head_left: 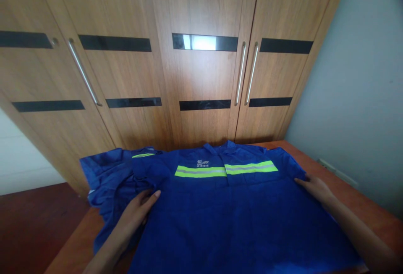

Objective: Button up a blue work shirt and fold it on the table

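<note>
- A blue work jacket (226, 211) lies spread front-up on a reddish-brown wooden table (371, 211), filling the lower middle of the view from about 8 o'clock round to 4 o'clock.
- Across its chest runs a lime-yellow reflective band (225, 169) with a grey stripe through the middle, broken at the centre where the two front halves meet.
- Just above the band, on the viewer's left half, sits a small pale printed logo (203, 163); its letters are too small to read.
- The collar (217, 147) lies at 12 o'clock of the garment, pointing toward the wardrobe.
- One sleeve (110, 173) is bunched and creased at 9 o'clock, showing a short strip of the same yellow band near its top.
- The left hand (138, 209) rests flat on the cloth at 8 o'clock, fingers stretched out and together, gripping nothing.
- The right hand (315, 186) lies at 3 o'clock on the jacket's side edge, fingers spread low against the fabric; whether they pinch the cloth cannot be told.
- Behind the table stands a wooden wardrobe (201, 76), doors closed, with black inlaid strips and long metal handles (247, 74); its contents are hidden.
- A grey wall (362, 97) rises at 2 o'clock.
</note>
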### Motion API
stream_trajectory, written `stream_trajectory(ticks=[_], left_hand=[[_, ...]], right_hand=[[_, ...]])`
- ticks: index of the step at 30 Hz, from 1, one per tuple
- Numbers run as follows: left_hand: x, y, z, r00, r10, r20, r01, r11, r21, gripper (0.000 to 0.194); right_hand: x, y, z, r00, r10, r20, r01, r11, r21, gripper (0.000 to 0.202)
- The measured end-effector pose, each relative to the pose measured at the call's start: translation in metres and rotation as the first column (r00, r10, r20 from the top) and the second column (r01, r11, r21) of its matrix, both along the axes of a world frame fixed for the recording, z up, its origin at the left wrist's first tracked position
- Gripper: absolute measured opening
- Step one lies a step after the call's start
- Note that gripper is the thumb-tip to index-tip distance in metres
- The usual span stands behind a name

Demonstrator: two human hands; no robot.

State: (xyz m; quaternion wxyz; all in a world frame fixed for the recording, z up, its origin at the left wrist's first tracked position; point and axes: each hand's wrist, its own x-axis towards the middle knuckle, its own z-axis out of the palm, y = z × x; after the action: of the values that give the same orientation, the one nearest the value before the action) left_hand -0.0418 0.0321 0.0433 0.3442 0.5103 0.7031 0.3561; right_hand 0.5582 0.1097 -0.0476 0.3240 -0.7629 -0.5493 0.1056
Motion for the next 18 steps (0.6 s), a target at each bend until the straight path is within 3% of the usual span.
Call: stream_trajectory(ticks=[1,3,5,9,13,18], left_hand=[[-0.002,0.008,0.002,0.99,-0.051,-0.129,0.052,0.999,0.01,0.054],[-0.008,0.025,0.003,0.903,-0.103,-0.418,0.114,0.993,0.002,0.046],[-0.016,0.036,0.002,0.816,-0.089,-0.571,0.109,0.994,0.001,0.042],[-0.031,0.044,-0.005,0.827,-0.043,-0.56,0.065,0.998,0.019,0.042],[-0.036,0.042,-0.011,0.842,0.013,-0.54,0.02,0.998,0.056,0.039],[-0.029,0.031,-0.006,0.898,-0.055,-0.437,0.062,0.998,0.002,0.04]], right_hand=[[0.001,0.002,-0.001,0.999,0.02,-0.025,-0.021,0.999,-0.032,0.029],[0.003,0.004,-0.003,0.996,0.049,-0.073,-0.055,0.994,-0.09,0.03],[0.005,0.005,-0.004,0.996,0.047,-0.08,-0.055,0.993,-0.106,0.031],[0.007,0.007,-0.005,0.999,0.013,-0.044,-0.017,0.996,-0.092,0.035],[0.002,0.013,-0.005,0.982,-0.031,0.188,0.045,0.996,-0.071,0.033],[0.001,0.0,0.001,0.966,-0.031,0.257,0.057,0.994,-0.096,0.03]])
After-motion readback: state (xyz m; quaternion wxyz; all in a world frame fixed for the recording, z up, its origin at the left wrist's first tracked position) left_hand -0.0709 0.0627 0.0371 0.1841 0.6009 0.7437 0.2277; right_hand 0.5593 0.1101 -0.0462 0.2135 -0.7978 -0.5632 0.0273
